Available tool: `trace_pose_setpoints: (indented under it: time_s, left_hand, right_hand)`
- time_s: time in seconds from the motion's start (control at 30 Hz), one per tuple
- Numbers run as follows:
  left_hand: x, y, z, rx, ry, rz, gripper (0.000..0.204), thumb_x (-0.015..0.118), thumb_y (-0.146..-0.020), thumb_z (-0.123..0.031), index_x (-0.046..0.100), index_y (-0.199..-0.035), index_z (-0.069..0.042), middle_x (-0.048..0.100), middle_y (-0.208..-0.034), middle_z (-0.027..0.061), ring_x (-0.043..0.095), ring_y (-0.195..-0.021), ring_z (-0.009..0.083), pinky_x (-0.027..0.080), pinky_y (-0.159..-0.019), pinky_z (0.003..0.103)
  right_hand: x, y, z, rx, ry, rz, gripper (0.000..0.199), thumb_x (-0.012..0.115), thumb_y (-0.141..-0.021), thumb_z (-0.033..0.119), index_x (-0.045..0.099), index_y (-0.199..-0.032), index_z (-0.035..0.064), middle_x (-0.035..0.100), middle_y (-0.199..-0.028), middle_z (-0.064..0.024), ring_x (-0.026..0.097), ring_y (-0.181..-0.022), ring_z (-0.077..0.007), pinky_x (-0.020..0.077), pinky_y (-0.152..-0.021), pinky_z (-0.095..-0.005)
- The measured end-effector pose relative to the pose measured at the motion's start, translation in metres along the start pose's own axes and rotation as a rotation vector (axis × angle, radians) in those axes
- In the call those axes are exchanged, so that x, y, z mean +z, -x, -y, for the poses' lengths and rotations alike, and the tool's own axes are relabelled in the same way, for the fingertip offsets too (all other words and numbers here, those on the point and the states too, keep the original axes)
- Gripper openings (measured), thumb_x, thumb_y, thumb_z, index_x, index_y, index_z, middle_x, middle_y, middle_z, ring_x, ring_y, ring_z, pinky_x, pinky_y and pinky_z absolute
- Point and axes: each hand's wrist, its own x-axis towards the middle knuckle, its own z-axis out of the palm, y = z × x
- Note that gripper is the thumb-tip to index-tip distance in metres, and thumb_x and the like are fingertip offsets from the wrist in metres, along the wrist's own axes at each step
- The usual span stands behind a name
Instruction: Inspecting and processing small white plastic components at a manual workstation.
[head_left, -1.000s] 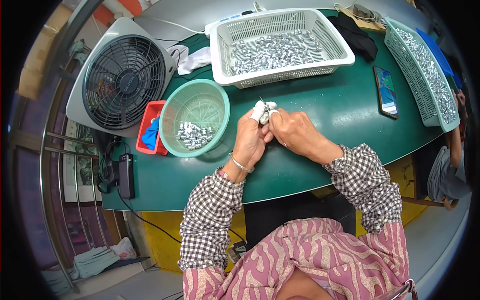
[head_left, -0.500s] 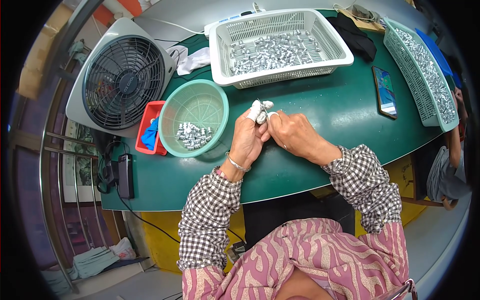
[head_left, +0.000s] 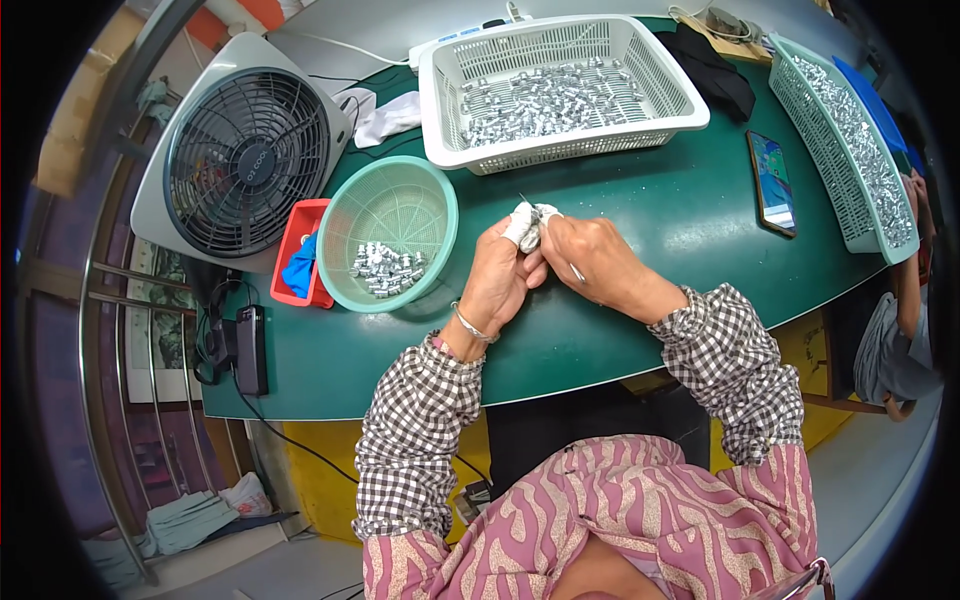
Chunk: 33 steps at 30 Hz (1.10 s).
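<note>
Over the middle of the green table, my two hands meet at the fingertips, which have white coverings on several fingers. My left hand (head_left: 502,272) is closed on a small silver metal part (head_left: 535,222), mostly hidden by the fingers. Held in my right hand (head_left: 603,262) is a thin metal hand tool (head_left: 577,272); its slim shaft shows below the fingers, and its working end is hard to make out at the part. Left of my hands stands a round green mesh basket (head_left: 440,262) with a small heap of silver metal parts (head_left: 388,270) in it.
A white rectangular basket (head_left: 560,152) of similar parts stands behind my hands. At right are a phone (head_left: 771,185) and a full pale green basket (head_left: 835,175), near another person's arm (head_left: 908,290). A fan (head_left: 250,165) and a red bin (head_left: 290,245) stand left.
My right hand has turned and shifted slightly, and the tool's shaft now shows below its fingers. The fingertips have drawn closer together around the part. The baskets stay put.
</note>
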Motion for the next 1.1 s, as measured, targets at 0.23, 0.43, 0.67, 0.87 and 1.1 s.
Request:
trace_pose_setpoints:
  time_s: [0.23, 0.43, 0.67, 0.87, 1.1]
  left_hand:
    - [-0.021, -0.008, 0.0, 0.109, 0.171, -0.059, 0.027, 0.045, -0.095, -0.024, 0.055, -0.102, 0.0, 0.045, -0.07, -0.0025, 0.039, -0.055, 0.0066, 0.033, -0.045, 0.02]
    - [-0.011, -0.006, 0.0, 0.076, 0.209, -0.075, 0.027, 0.047, -0.094, -0.023, 0.053, -0.109, -0.001, 0.048, -0.072, -0.0019, 0.041, -0.057, 0.0075, 0.034, -0.047, 0.02]
    - [-0.01, -0.004, -0.005, 0.065, 0.153, -0.109, 0.027, 0.048, -0.094, -0.024, 0.053, -0.11, -0.003, 0.054, -0.079, -0.0002, 0.045, -0.061, 0.0075, 0.036, -0.048, 0.02]
    - [-0.015, -0.006, -0.003, 0.04, 0.202, -0.192, 0.025, 0.048, -0.093, -0.024, 0.055, -0.108, -0.004, 0.054, -0.078, -0.0005, 0.047, -0.062, 0.0076, 0.038, -0.049, 0.021]
    - [-0.026, -0.007, 0.001, 0.029, 0.232, -0.059, 0.025, 0.048, -0.093, -0.024, 0.055, -0.107, -0.004, 0.054, -0.077, -0.0006, 0.046, -0.062, 0.0079, 0.038, -0.049, 0.022]
  right_hand:
    - [-0.005, 0.001, 0.013, 0.026, -0.127, 0.0, 0.016, 0.054, -0.079, 0.005, 0.043, -0.07, 0.0002, 0.052, -0.061, -0.0153, 0.054, -0.055, -0.0342, 0.0433, -0.047, -0.0408]
    - [-0.012, 0.0, 0.003, -0.019, -0.16, -0.111, 0.014, 0.054, -0.08, 0.004, 0.044, -0.07, -0.0008, 0.051, -0.06, -0.016, 0.054, -0.054, -0.0335, 0.0419, -0.047, -0.0398]
    - [-0.025, -0.006, 0.008, 0.144, -0.356, -0.111, 0.015, 0.052, -0.081, 0.001, 0.046, -0.068, -0.0022, 0.051, -0.059, -0.0164, 0.051, -0.049, -0.0314, 0.0394, -0.046, -0.0374]
    - [-0.027, -0.007, 0.011, 0.221, -0.513, -0.058, 0.018, 0.052, -0.082, 0.002, 0.045, -0.065, -0.0029, 0.049, -0.057, -0.0156, 0.047, -0.046, -0.029, 0.0367, -0.044, -0.035]
    - [-0.02, -0.004, 0.007, 0.2, -0.55, -0.031, 0.02, 0.053, -0.082, 0.003, 0.044, -0.065, -0.0041, 0.046, -0.055, -0.0169, 0.044, -0.044, -0.0279, 0.0338, -0.043, -0.0346]
